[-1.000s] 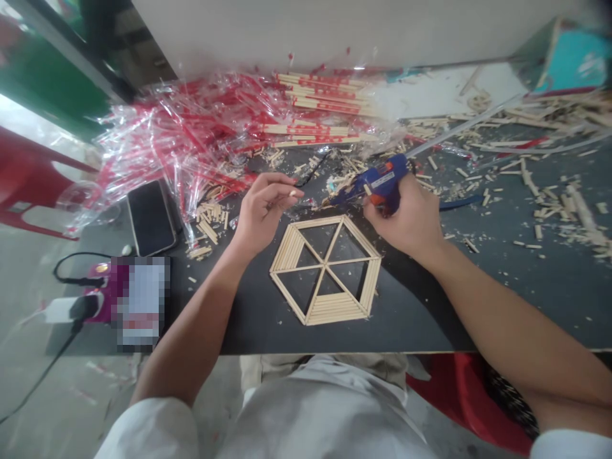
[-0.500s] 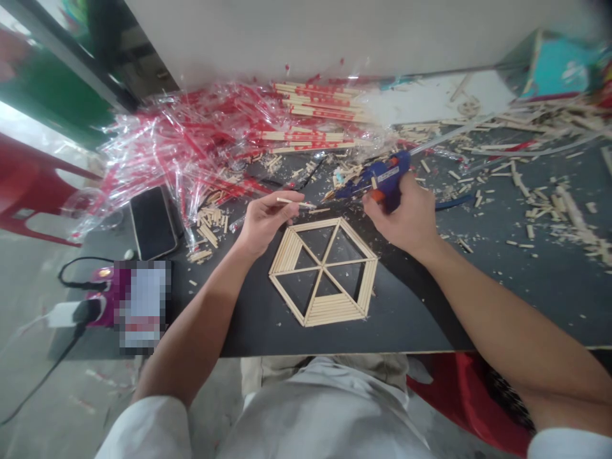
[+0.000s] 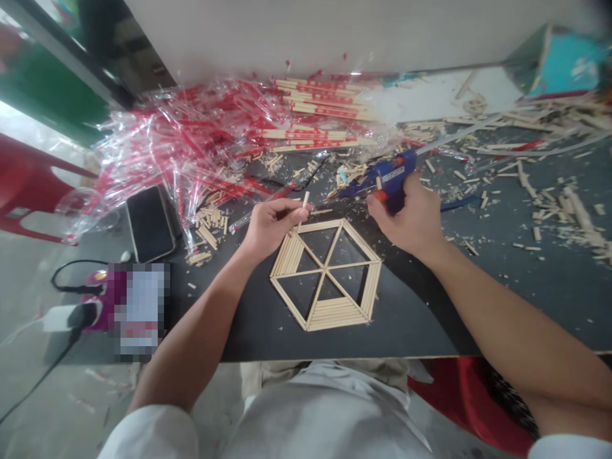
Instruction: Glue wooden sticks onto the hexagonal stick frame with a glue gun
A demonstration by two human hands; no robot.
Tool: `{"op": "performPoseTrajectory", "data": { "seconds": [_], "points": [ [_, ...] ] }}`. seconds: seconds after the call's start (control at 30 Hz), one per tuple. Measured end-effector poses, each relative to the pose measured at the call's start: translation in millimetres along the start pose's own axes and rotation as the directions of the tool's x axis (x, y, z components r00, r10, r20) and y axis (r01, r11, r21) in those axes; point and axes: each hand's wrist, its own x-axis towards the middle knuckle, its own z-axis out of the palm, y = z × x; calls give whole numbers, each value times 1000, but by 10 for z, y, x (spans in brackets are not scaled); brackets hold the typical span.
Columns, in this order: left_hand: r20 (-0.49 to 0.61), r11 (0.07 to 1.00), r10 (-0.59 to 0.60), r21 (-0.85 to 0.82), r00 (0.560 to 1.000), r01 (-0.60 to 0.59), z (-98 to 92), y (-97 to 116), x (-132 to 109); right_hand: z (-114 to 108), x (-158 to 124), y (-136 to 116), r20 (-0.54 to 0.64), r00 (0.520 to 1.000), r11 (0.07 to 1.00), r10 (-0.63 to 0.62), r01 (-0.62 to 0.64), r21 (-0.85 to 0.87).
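Observation:
Between the thumb and fingers of my left hand (image 3: 273,224) is a short wooden stick (image 3: 305,201), tilted steeply upward. Just below that hand lies a flat hexagonal frame (image 3: 342,312) made of wooden sticks, with spokes crossing at its middle. Three of its outer sections show rows of sticks, at the left, the bottom and the right. My right hand (image 3: 412,217) is wrapped round the handle of a blue hot glue gun (image 3: 393,173). The gun's nozzle points left, above the frame's top edge and apart from the stick.
Crumpled clear and red wrappers (image 3: 191,140) heap at the back left, beside wrapped chopsticks (image 3: 325,102). Stick scraps (image 3: 568,210) litter the right side; cut pieces (image 3: 205,229) lie left. A phone (image 3: 150,223) and a purple power strip (image 3: 100,296) sit at the left edge.
My left hand has turned the stick from lying nearly level to standing steeply, and has shifted slightly right and down. The glue gun stays in my right hand, nearly in place.

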Motion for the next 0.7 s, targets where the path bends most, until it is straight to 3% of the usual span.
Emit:
{"op": "performPoseTrajectory", "data": {
  "seconds": [0.13,0.3,0.7],
  "points": [
    [-4,962,147,233,989,-142,34,-3,-29,19,-5,26,-9,1000,1000,-9,8,-7],
    [7,865,340,390,940,-316,56,-36,-49,-5,-7,1,21,1000,999,7,-6,-53],
    [18,823,408,426,913,-376,61,-66,-52,-18,8,-1,82,997,998,7,-1,-71]
  ]
}}
